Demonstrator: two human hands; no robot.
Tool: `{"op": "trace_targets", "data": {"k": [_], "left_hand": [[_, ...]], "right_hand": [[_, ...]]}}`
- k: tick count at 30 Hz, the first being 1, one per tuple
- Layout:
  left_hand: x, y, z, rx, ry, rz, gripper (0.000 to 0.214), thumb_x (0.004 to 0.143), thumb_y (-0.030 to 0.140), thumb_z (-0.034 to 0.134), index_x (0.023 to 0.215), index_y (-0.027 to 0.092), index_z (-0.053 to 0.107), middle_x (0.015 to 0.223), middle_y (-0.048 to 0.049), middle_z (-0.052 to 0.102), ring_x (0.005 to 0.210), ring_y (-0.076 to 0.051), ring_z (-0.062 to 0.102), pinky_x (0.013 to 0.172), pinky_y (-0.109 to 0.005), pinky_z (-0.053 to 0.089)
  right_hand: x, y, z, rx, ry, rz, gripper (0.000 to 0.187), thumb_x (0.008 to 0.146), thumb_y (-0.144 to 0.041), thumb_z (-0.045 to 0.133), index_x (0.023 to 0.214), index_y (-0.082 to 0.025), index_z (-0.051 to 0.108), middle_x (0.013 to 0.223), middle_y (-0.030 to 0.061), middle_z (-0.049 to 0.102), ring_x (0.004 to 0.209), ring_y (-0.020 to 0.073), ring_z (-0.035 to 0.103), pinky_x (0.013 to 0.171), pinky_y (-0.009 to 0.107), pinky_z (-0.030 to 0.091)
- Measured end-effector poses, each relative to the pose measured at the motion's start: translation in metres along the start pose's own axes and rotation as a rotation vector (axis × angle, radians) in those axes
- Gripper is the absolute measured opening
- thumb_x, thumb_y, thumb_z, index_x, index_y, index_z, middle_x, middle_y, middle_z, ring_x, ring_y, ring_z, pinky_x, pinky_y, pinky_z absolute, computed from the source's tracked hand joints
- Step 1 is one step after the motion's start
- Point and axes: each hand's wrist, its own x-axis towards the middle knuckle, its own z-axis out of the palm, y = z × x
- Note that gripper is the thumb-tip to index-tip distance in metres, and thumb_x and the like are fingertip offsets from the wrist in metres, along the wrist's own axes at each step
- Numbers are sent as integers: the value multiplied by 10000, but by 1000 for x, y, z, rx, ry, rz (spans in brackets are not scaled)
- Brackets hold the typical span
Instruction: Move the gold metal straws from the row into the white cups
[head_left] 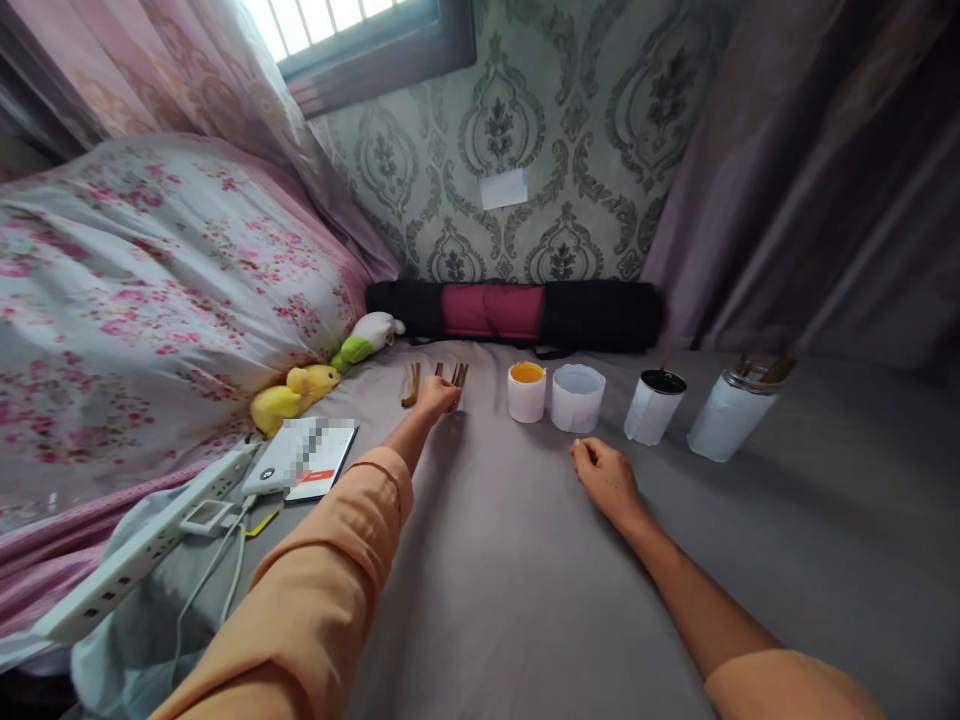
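Note:
My left hand (437, 397) reaches forward over the grey sheet, its fingers pinched at the near end of a small bundle of thin brown sticks (460, 374). Just left of that hand lies another bundle of brown sticks (412, 384), bent at its near end. My right hand (609, 482) rests nearer to me with its fingers curled in and no object visible in them. Beyond it stand a white-wrapped cup with an orange inside (526, 402) and a wider whitish cup (577, 412). A white-wrapped can (651, 418) with a dark inside stands to the right.
Farther right, a white-wrapped jar (727, 425) holds several brown sticks. A black and maroon roll (491, 312) lies along the wall. On the left are a yellow plush toy (296, 396), a white box (274, 465), a power strip (142, 545) and cables. Flowered bedding (150, 290) rises behind.

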Motion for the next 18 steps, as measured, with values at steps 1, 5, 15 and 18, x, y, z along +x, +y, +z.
{"op": "trace_targets", "data": {"k": [1, 5, 15, 18], "left_hand": [[-2, 0, 2, -63, -12, -8, 177, 695, 240, 547, 769, 96, 619, 706, -98, 643, 631, -151, 605, 548, -233, 462], [-11, 4, 6, -317, -43, -45, 114, 710, 190, 550, 764, 90, 557, 709, -100, 640, 570, -125, 606, 489, -194, 447], [-27, 3, 18, -718, -112, -112, 40, 704, 98, 543, 676, 104, 515, 673, -100, 627, 546, -102, 583, 487, -177, 453], [-28, 1, 21, -795, -140, -131, 41, 693, 65, 528, 676, 102, 522, 673, -92, 623, 541, -93, 575, 491, -175, 457]], "right_hand": [[0, 0, 0, 4, -2, -2, 349, 794, -406, 354, 743, -188, 621, 647, 39, 627, 563, 138, 537, 522, 229, 321], [-1, -1, -1, 6, -7, -9, 354, 796, -408, 350, 737, -186, 620, 648, 42, 627, 564, 139, 537, 524, 230, 320], [-1, -1, -1, -5, -8, -3, 341, 800, -399, 354, 728, -190, 613, 633, 38, 625, 553, 142, 532, 523, 233, 319], [-1, -2, -1, -8, -3, -4, 332, 796, -397, 358, 731, -191, 611, 648, 34, 626, 563, 138, 532, 530, 230, 319]]}}
